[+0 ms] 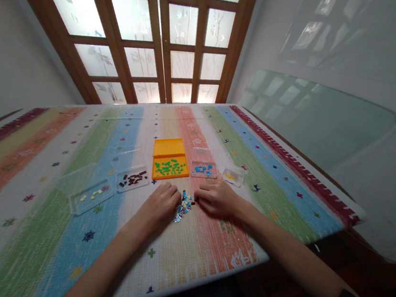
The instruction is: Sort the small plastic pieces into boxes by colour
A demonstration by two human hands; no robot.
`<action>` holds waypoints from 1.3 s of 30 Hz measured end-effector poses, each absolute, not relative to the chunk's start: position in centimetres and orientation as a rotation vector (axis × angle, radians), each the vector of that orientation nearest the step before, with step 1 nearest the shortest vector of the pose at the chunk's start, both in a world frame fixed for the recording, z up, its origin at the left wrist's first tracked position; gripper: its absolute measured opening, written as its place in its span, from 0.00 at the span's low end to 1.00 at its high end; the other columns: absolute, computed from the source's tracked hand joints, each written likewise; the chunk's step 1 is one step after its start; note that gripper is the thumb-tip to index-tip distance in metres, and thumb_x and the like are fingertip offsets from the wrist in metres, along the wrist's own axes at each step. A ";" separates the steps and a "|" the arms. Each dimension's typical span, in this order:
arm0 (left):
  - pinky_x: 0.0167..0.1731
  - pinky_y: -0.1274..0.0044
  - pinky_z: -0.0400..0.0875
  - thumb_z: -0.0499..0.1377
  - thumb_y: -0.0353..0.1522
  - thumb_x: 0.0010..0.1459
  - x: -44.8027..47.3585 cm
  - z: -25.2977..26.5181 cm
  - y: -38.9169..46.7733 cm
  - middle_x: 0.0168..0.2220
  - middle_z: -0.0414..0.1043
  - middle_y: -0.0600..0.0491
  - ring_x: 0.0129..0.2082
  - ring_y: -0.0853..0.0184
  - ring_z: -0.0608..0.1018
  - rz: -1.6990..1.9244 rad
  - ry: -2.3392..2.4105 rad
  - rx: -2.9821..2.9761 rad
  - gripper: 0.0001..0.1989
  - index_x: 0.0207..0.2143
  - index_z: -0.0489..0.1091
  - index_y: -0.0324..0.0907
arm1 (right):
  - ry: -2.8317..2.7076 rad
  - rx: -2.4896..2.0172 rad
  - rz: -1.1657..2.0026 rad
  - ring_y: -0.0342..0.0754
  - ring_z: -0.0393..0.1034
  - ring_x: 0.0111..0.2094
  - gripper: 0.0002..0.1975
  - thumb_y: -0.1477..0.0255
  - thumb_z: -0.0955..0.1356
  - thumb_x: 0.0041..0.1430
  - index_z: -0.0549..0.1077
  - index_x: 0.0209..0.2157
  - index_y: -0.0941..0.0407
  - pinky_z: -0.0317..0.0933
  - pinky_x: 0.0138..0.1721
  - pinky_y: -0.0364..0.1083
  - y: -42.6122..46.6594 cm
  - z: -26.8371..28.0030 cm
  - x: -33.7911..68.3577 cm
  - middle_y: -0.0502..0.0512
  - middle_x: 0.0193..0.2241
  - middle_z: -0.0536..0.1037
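Note:
A small pile of mixed toy bricks (183, 209), mostly blue and pale with a few brown, lies on the tablecloth between my two hands. My left hand (164, 201) rests at the pile's left side, fingers curled and pressed together; the fingertips are hidden, so what they hold cannot be seen. On the right side, my right hand (215, 196) is closed with thumb and fingers pinched. A small brown brick (193, 203) shows at its fingertips. Just beyond the hands stands an open orange box (171, 176) with many green bricks (169, 166) inside.
Clear plastic boxes flank the orange one: one with brown bricks (134, 178), one with cream bricks (91, 195), one with blue bricks (202, 169) and a small one with yellow bricks (229, 177). A striped tablecloth (124, 254) covers the table; its front edge lies near my body.

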State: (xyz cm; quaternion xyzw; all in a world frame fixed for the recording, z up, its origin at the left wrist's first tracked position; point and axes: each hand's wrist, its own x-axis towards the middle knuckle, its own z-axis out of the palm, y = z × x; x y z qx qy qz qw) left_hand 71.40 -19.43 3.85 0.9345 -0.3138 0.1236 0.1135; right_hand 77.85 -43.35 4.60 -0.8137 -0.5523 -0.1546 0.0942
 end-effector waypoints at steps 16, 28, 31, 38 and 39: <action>0.37 0.73 0.67 0.54 0.18 0.63 73.8 6.7 -22.1 0.32 0.72 0.50 0.34 0.63 0.72 0.245 -1.093 2.810 0.12 0.31 0.70 0.39 | -1.539 -2.452 -0.447 0.44 0.61 0.26 0.10 0.75 0.64 0.63 0.74 0.29 0.57 0.46 0.29 0.46 -43.7 4.5 78.6 0.53 0.26 0.74; 0.38 0.76 0.67 0.57 0.19 0.62 74.9 7.6 -22.7 0.35 0.76 0.49 0.38 0.64 0.75 -0.026 -1.058 2.792 0.12 0.32 0.78 0.38 | -1.496 -2.443 -0.493 0.45 0.64 0.26 0.10 0.75 0.64 0.64 0.74 0.29 0.57 0.46 0.29 0.46 -44.1 5.2 78.8 0.55 0.28 0.77; 0.37 0.76 0.67 0.58 0.18 0.61 74.9 7.5 -22.8 0.34 0.76 0.48 0.37 0.64 0.75 -0.016 -1.065 2.814 0.13 0.30 0.79 0.38 | -1.445 -2.457 -0.480 0.45 0.64 0.27 0.10 0.75 0.63 0.64 0.74 0.31 0.57 0.44 0.28 0.46 -44.3 5.6 78.9 0.55 0.29 0.78; 0.34 0.75 0.66 0.58 0.16 0.58 74.3 7.6 -22.9 0.31 0.74 0.49 0.34 0.64 0.74 0.048 -1.061 2.897 0.14 0.28 0.78 0.38 | -1.413 -2.497 -0.434 0.44 0.64 0.27 0.10 0.75 0.63 0.64 0.75 0.31 0.57 0.43 0.28 0.46 -44.2 5.7 78.8 0.56 0.30 0.78; 0.34 0.75 0.66 0.58 0.16 0.58 74.2 7.7 -23.0 0.32 0.74 0.49 0.34 0.64 0.75 0.048 -1.054 2.902 0.13 0.29 0.78 0.38 | -1.414 -2.500 -0.429 0.44 0.64 0.27 0.10 0.75 0.63 0.64 0.75 0.31 0.57 0.43 0.28 0.46 -44.1 5.6 78.8 0.56 0.30 0.78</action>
